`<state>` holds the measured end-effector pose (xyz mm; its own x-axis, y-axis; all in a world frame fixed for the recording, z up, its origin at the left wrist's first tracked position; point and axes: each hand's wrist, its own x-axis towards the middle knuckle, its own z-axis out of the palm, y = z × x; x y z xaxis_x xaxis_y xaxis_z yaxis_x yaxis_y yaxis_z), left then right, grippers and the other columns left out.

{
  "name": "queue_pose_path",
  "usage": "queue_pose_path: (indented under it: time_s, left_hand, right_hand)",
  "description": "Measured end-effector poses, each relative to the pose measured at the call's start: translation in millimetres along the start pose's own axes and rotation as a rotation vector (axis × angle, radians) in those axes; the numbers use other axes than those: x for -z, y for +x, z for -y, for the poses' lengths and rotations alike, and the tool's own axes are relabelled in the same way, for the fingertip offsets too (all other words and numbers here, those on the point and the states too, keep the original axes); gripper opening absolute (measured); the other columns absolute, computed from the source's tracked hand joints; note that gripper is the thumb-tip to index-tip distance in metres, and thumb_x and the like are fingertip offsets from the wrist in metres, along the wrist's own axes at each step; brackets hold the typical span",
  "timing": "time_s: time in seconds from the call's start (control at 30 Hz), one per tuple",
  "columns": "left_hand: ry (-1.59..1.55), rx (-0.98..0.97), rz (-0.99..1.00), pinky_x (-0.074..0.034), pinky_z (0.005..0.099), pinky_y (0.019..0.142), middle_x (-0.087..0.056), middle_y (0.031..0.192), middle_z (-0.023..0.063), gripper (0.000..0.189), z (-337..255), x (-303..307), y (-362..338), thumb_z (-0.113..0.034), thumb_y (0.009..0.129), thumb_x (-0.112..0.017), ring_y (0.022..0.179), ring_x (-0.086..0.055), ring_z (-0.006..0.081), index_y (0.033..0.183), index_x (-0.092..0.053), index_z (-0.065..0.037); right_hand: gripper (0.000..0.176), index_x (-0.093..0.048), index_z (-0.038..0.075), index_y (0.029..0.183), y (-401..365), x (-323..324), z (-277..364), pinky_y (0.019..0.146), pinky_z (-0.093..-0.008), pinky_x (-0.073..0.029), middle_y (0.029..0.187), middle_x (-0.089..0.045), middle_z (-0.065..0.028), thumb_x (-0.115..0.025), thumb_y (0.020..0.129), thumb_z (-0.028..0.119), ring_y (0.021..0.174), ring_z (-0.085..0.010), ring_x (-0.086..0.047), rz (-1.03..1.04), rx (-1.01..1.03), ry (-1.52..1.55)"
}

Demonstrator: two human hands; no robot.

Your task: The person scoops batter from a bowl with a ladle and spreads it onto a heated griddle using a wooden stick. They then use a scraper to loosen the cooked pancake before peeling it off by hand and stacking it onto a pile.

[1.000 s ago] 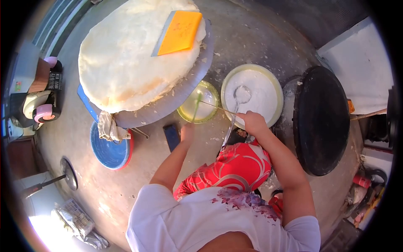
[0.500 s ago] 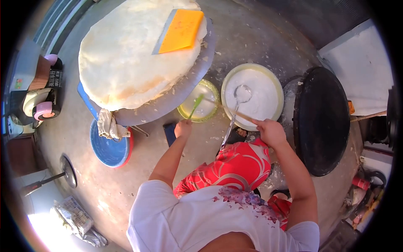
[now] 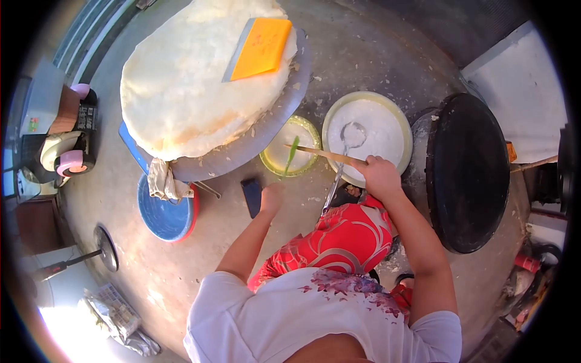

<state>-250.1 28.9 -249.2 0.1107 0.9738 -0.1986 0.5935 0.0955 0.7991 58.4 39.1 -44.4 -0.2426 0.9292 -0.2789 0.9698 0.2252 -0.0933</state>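
My left hand [image 3: 272, 199] is closed round the lower end of a green brush [image 3: 292, 155], just below a small yellow-green bowl [image 3: 272, 166]. A wooden stick [image 3: 330, 155] is gripped in my right hand [image 3: 381, 175], its tip over that bowl and close to the brush. Under the stick, a large pale bowl [image 3: 407, 142] holds white batter, with a metal ladle [image 3: 334, 184] resting in it. Whether brush and stick touch is unclear.
At upper left, flatbreads [image 3: 181, 78] lie stacked on a round board, topped by an orange scraper [image 3: 262, 48]. A blue basin [image 3: 163, 212] and a phone [image 3: 252, 196] sit lower. On the right stands a black round griddle [image 3: 469, 175].
My left hand has moved down a little with the brush, uncovering more of the phone. The stick has swung flatter, and my right hand is slightly higher. The whole view has shifted slightly.
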Motion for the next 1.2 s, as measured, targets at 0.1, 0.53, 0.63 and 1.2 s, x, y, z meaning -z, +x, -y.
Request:
queue_pose_path:
  time_s: [0.1, 0.53, 0.63, 1.2]
  left_hand:
    - [-0.015, 0.352, 0.01, -0.045, 0.0416, 0.074, -0.059, 0.084, 0.0215, 0.027, 8, -9, 17, -0.021, 0.082, -0.043, 0.082, -0.057, 0.0368, 0.082, -0.06, 0.0]
    - [0.844, -0.339, -0.366, -0.045, 0.0375, 0.074, -0.06, 0.086, 0.0217, 0.033, -29, -29, 10, -0.03, 0.078, -0.054, 0.081, -0.059, 0.0339, 0.097, -0.059, -0.003]
    - [0.283, -0.057, 0.24, -0.042, 0.0364, 0.082, -0.058, 0.102, 0.012, 0.044, -44, -50, 18, -0.035, 0.082, -0.052, 0.096, -0.054, 0.0213, 0.111, -0.05, -0.003]
    - [-0.353, 0.473, 0.536, -0.032, 0.0283, 0.031, -0.048, 0.055, 0.0091, 0.023, -199, -137, 94, -0.018, 0.083, -0.043, 0.035, -0.038, 0.0155, 0.076, -0.049, 0.003]
  right_hand:
    - [0.043, -0.057, 0.02, 0.108, -28, 7, -7, 0.065, -0.0364, -0.047, 0.077, -0.056, -0.0089, -0.052, 0.068, 0.007, 0.074, -0.0265, -0.057, -0.074, -0.07, 0.061]
    - [0.033, -0.052, 0.013, 0.115, -127, -22, -25, 0.059, -0.0317, -0.048, 0.076, -0.062, -0.0121, -0.049, 0.083, 0.009, 0.061, -0.0225, -0.06, -0.264, -0.465, 0.731]
    - [0.032, -0.05, 0.011, 0.117, -153, -37, -27, 0.05, -0.024, -0.046, 0.074, -0.062, -0.0083, -0.046, 0.085, 0.008, 0.054, -0.0135, -0.056, -0.352, -0.53, 0.981]
    - [0.034, -0.045, 0.007, 0.123, -315, -57, -15, 0.04, -0.0157, -0.034, 0.076, -0.061, -0.0071, -0.044, 0.089, 0.008, 0.047, -0.0065, -0.048, -0.669, -0.941, 1.67]
